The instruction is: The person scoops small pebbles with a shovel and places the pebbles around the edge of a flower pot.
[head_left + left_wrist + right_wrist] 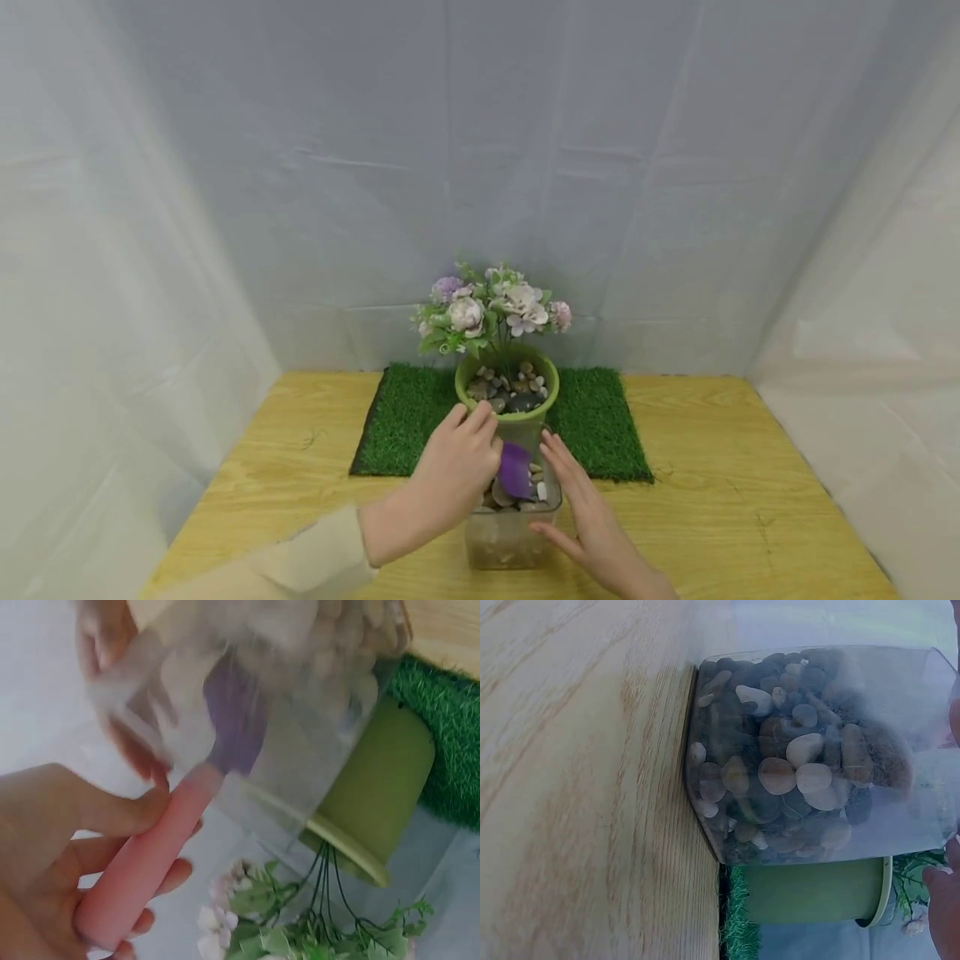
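Note:
My left hand (457,458) grips the pink handle of a small trowel (150,859). Its purple blade (514,469) dips into a clear plastic container (501,537) of mixed pebbles (806,750). Along the container's right side, the straight fingers of my right hand (588,521) rest near the rim, with the thumb towards the front. Just behind stands a green flower pot (459,385), with pebbles inside and artificial flowers (517,300) rising from it. The blade is blurred in the left wrist view.
Under the pot lies a rectangle of artificial grass (603,425) on a wood-grain table (712,467). A pale sheet (360,167) hangs behind the table and along both sides.

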The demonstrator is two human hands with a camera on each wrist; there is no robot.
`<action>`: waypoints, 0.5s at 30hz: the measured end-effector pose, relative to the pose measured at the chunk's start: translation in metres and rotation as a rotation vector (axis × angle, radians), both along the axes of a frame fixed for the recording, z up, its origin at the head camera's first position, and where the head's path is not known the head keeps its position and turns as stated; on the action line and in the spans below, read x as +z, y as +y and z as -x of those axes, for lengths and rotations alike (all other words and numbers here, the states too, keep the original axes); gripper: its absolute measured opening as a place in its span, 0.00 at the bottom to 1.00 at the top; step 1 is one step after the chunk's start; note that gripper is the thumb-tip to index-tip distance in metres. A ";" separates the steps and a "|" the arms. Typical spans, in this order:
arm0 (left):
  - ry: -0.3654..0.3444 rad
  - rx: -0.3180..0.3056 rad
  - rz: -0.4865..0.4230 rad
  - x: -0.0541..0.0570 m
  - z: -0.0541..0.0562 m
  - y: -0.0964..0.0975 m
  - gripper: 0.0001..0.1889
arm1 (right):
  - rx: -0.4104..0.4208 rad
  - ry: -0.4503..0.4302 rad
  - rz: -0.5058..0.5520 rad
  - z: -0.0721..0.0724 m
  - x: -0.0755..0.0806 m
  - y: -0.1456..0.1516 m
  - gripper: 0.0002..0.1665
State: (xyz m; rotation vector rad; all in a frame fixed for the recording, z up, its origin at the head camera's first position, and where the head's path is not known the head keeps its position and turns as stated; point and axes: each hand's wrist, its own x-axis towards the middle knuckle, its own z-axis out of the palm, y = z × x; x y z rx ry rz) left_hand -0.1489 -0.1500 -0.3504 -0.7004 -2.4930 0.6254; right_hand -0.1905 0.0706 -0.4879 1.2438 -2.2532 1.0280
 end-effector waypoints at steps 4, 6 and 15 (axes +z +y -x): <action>0.100 -0.048 0.019 -0.009 -0.009 0.001 0.11 | -0.003 0.009 0.005 -0.001 0.000 0.000 0.53; 0.140 -0.062 -0.002 -0.013 -0.012 0.000 0.09 | 0.000 0.012 0.009 -0.001 0.000 -0.001 0.53; 0.212 -0.154 -0.009 -0.025 -0.023 -0.005 0.12 | 0.009 0.007 0.033 -0.002 0.001 -0.002 0.51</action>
